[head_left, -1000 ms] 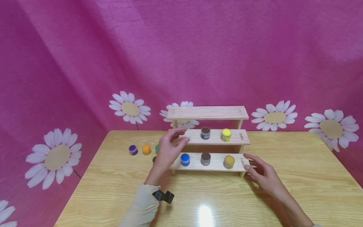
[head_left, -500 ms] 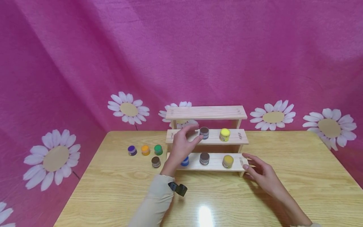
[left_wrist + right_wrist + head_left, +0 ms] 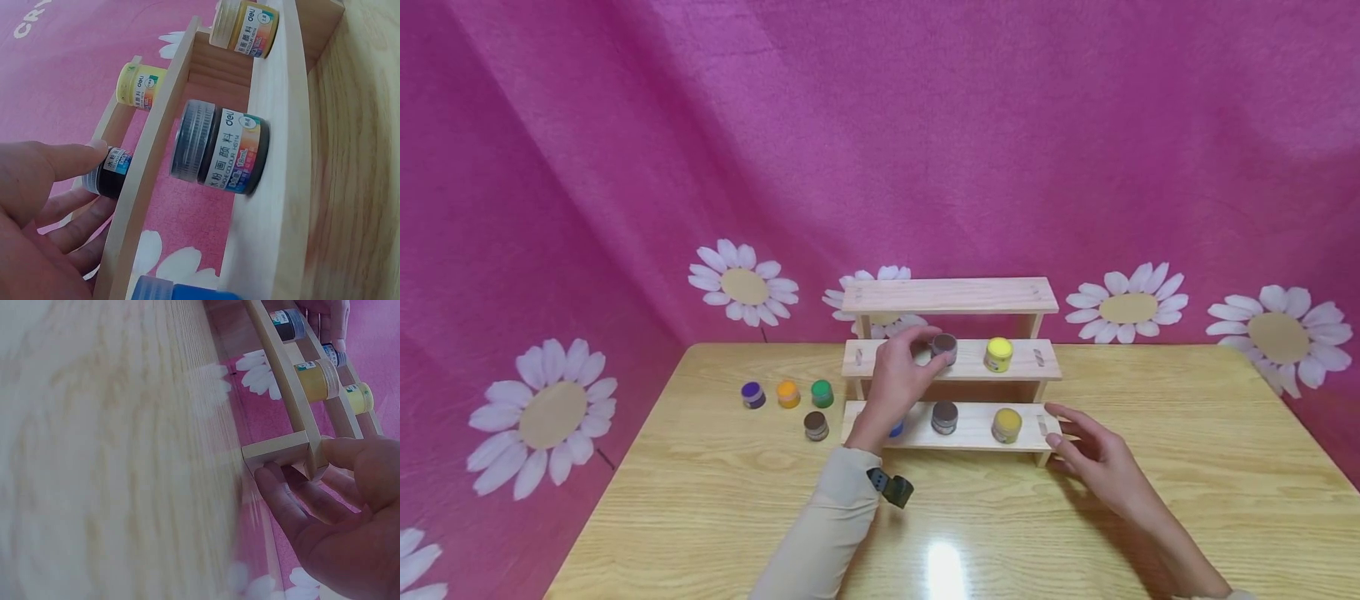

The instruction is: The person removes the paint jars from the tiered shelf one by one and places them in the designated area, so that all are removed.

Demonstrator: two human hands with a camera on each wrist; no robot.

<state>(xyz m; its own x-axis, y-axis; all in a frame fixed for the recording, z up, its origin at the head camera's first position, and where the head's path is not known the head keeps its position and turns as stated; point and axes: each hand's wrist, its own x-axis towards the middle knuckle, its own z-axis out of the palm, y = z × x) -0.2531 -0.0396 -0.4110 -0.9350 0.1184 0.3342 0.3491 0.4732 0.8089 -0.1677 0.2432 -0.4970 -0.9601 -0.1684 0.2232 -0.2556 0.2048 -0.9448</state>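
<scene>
A three-tier wooden display rack [image 3: 951, 296] stands on the table. On its middle tier, my left hand [image 3: 898, 375] pinches a dark brown paint jar [image 3: 114, 172] between thumb and fingers. A yellow paint jar [image 3: 998, 354] stands to the right on that tier. Along the bottom tier are a blue paint jar [image 3: 897, 428], partly hidden by my left arm, another dark paint jar [image 3: 222, 147] and an ochre paint jar [image 3: 1007, 425]. My right hand [image 3: 1105, 467] holds the right end of the bottom tier, its thumb on the board's end and fingertips at the leg [image 3: 275, 450].
Left of the rack, purple [image 3: 752, 395], orange [image 3: 787, 394] and green [image 3: 822, 393] paint jars form a row on the table [image 3: 700, 500]. A brown jar [image 3: 816, 426] stands in front of the green one. A pink flowered cloth [image 3: 880, 150] hangs behind.
My left hand has moved right along the middle tier and now grips the dark brown paint jar. Table jars behind the left arm have come into view. My right hand stays at the rack's end.
</scene>
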